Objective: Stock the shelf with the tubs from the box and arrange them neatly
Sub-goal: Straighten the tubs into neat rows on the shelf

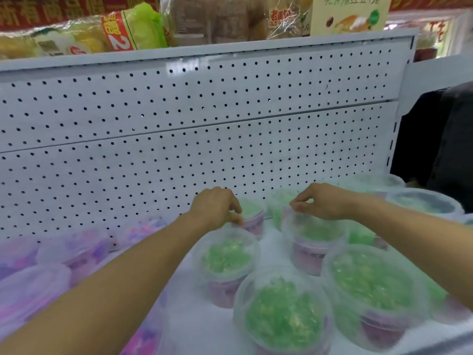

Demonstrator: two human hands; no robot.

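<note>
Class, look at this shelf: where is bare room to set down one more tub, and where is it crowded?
Bare shelf lies in front, between the pink-filled tubs on the left and the green-filled tubs on the right. A narrow strip runs between the tubs under the left hand and right hand. The right side is crowded.

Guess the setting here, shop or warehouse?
Most likely a shop aisle. A white pegboard back panel rises behind a shelf holding clear-lidded tubs with green contents, packaged bread sits on the tier above, and a printed product sign stands on top.
</note>
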